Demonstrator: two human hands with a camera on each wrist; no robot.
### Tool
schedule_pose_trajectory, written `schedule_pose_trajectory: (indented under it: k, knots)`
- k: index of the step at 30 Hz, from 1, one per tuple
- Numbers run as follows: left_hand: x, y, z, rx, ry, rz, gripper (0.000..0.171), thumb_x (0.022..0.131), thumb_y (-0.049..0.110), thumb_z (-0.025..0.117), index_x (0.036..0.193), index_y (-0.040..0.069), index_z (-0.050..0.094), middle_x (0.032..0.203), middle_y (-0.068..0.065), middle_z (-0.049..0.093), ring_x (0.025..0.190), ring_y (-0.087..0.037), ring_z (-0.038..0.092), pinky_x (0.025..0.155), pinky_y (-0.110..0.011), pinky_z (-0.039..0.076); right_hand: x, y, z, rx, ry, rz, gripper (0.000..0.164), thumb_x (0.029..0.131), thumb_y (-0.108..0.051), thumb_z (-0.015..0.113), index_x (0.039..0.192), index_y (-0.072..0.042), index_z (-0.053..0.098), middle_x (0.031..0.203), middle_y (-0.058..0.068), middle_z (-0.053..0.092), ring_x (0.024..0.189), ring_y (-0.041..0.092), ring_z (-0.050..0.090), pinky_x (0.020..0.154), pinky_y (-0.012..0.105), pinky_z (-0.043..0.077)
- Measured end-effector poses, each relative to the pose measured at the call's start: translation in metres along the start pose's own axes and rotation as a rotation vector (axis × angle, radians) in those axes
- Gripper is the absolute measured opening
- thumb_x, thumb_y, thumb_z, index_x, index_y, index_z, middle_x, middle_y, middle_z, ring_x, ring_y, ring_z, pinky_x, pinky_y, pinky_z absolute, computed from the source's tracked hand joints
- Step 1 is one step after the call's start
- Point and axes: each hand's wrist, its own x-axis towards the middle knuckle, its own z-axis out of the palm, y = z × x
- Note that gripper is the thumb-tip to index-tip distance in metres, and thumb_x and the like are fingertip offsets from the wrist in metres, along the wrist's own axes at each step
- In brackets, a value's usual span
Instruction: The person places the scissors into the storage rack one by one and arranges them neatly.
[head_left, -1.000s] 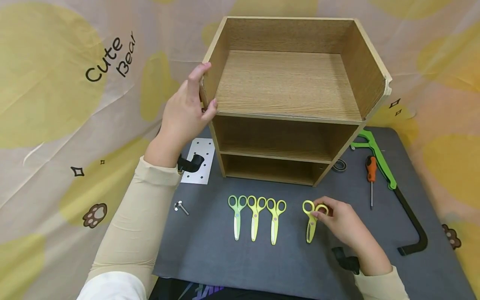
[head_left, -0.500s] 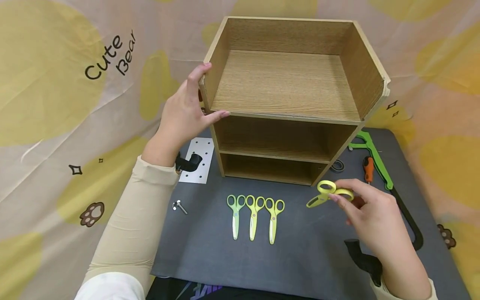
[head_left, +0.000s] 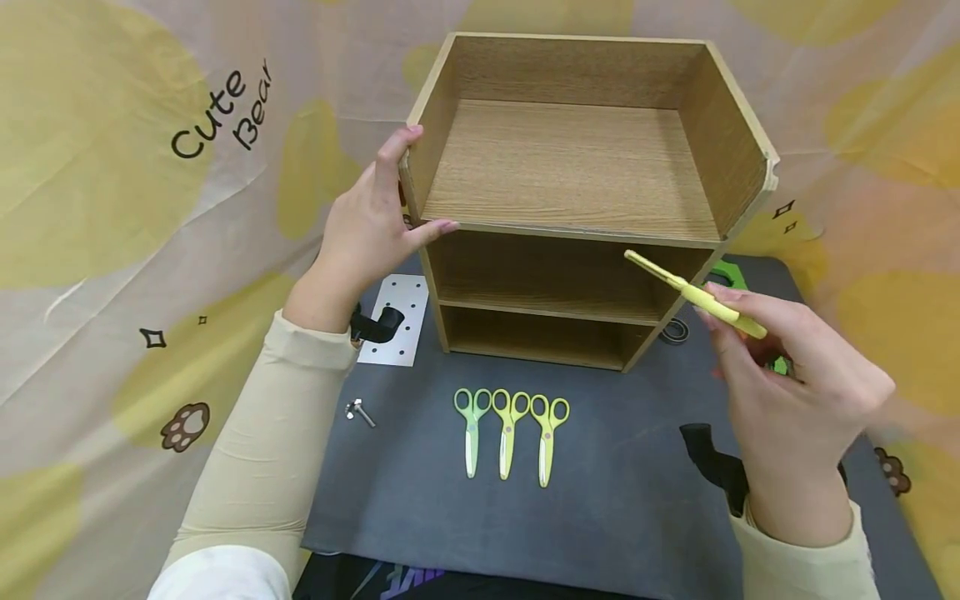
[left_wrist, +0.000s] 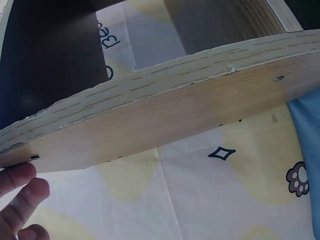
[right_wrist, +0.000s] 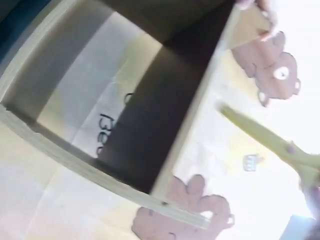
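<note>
A wooden shelf unit (head_left: pixel 577 171) stands at the back of the dark table. My left hand (head_left: pixel 367 212) grips its left side, thumb along the front edge of the upper board. In the left wrist view, fingertips (left_wrist: pixel 35 192) lie at the outer face of the panel. My right hand (head_left: pixel 802 375) pinches yellow scissors (head_left: pixel 693 293) by the handles, raised in front of the shelf's right side. The blades point up and left, overlapping the middle compartment in the head view. On the table lie green scissors (head_left: pixel 472 442), yellow scissors (head_left: pixel 507 442) and another yellow pair (head_left: pixel 546 446) in a row.
A white perforated plate (head_left: pixel 407 321) lies left of the shelf, with metal bolts (head_left: pixel 362 412) nearer the front. Black rings (head_left: pixel 674 332) sit by the shelf's right foot. The green saw (head_left: pixel 729 273) is mostly hidden behind my right hand, which also covers the orange screwdriver.
My right hand has lifted the yellow scissors off the table and turned them, bringing them up toward the shelf. My left thumb has shifted right along the board's edge.
</note>
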Motion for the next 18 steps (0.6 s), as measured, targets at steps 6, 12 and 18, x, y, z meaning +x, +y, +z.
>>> schedule_pose_trajectory:
  k: [6, 12, 18]
  knots:
    - [0.0, 0.002, 0.002, -0.001, -0.005, -0.001, 0.103, 0.087, 0.049, 0.084, 0.159, 0.026, 0.014, 0.168, -0.006, 0.034, 0.125, -0.039, 0.061, 0.081, -0.057, 0.053, 0.003, 0.019, 0.029, 0.013, 0.157, -0.114, 0.007, 0.078, 0.01, 0.081, 0.077, 0.004, 0.079, 0.078, 0.018, 0.076, 0.055, 0.021, 0.055, 0.07, 0.011, 0.038]
    - [0.001, 0.002, 0.004, 0.008, -0.02, -0.005, 0.102, 0.088, 0.051, 0.083, 0.159, 0.027, 0.013, 0.168, -0.005, 0.035, 0.119, -0.038, 0.063, 0.081, -0.056, 0.054, 0.005, 0.04, 0.043, -0.103, 0.093, -0.191, 0.015, 0.082, 0.013, 0.077, 0.081, -0.001, 0.081, 0.081, 0.014, 0.077, 0.067, 0.039, 0.073, 0.075, 0.007, 0.039]
    - [-0.001, -0.001, 0.002, 0.013, -0.017, -0.002, 0.101, 0.089, 0.05, 0.082, 0.158, 0.028, 0.012, 0.165, -0.006, 0.038, 0.114, -0.038, 0.065, 0.079, -0.055, 0.053, 0.005, 0.058, 0.044, -0.235, -0.097, -0.2, 0.012, 0.09, 0.005, 0.079, 0.094, -0.006, 0.084, 0.097, 0.008, 0.08, 0.08, 0.038, 0.076, 0.078, 0.005, 0.038]
